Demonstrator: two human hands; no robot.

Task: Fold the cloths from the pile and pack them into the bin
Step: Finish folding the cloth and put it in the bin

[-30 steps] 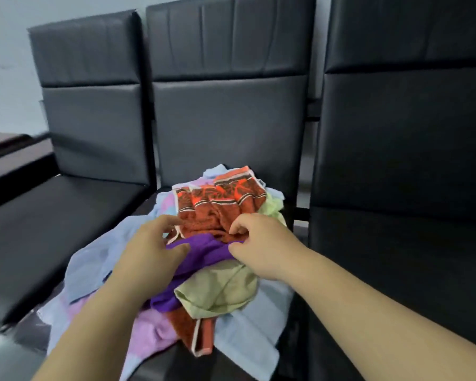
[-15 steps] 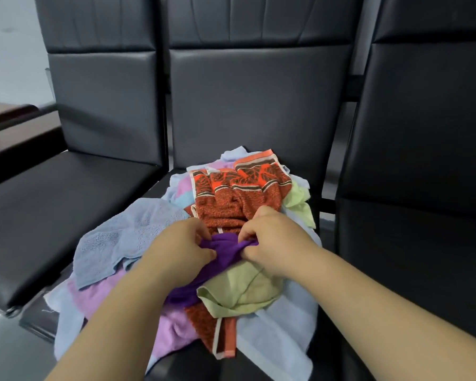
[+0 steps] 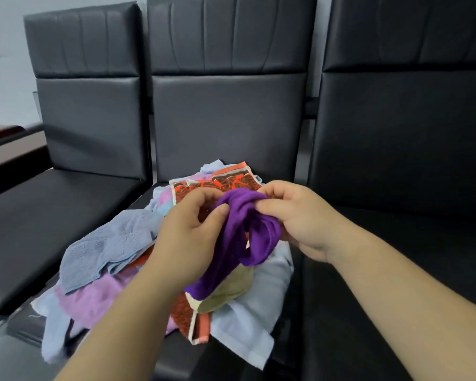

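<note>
In the head view, the left hand and right hand are each pinching the bunched top of a soft purple terry cloth, probably hunting for corners to fold. It is drooping toward six o'clock, touching the crumpled pile of pastel and orange-patterned cloths on the smooth black padded chair. The bin is not showing.

A bunched terry cloth is showing plain purple. A crumpled towel is showing an orange-and-black print, edged white.
</note>
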